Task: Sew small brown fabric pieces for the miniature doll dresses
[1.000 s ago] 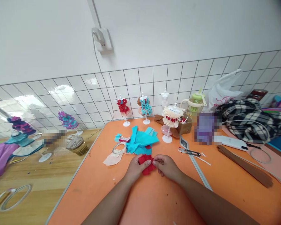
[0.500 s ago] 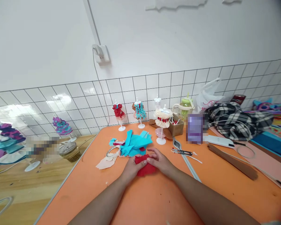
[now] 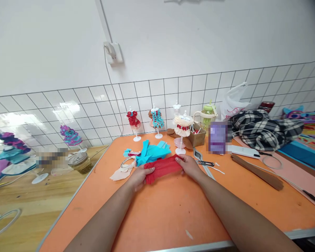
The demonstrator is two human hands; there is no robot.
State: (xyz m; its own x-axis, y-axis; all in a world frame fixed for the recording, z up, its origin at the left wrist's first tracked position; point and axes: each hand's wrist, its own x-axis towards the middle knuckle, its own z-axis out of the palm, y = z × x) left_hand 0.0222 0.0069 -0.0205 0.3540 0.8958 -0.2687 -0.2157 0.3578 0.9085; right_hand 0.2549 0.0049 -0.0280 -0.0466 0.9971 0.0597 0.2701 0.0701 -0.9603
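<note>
A strip of red crepe paper (image 3: 164, 168) is stretched out between my two hands above the orange table (image 3: 157, 217). My left hand (image 3: 140, 176) pinches its left end with the thumb on top. At the right end, my right hand (image 3: 187, 166) grips it between thumb and fingers. Just behind the strip lies crumpled turquoise crepe paper (image 3: 153, 153). Cream paper scraps (image 3: 120, 174) and a roll of tape (image 3: 127, 161) rest beyond my left hand. Black thread snips (image 3: 207, 163) lie to the right of my right hand.
Small dress forms in red (image 3: 133, 120), turquoise (image 3: 156, 119) and cream (image 3: 182, 129) paper stand along the back. A cardboard box (image 3: 198, 138), green drink bottle (image 3: 208, 113), white phone (image 3: 243, 151) and brown paper strip (image 3: 257, 172) are at right. A glass jar (image 3: 80, 162) stands left.
My hands have moved apart, the left one leftward and the right one rightward. The red paper, bunched between them before, is now spread into a long strip. The camera view has shifted slightly.
</note>
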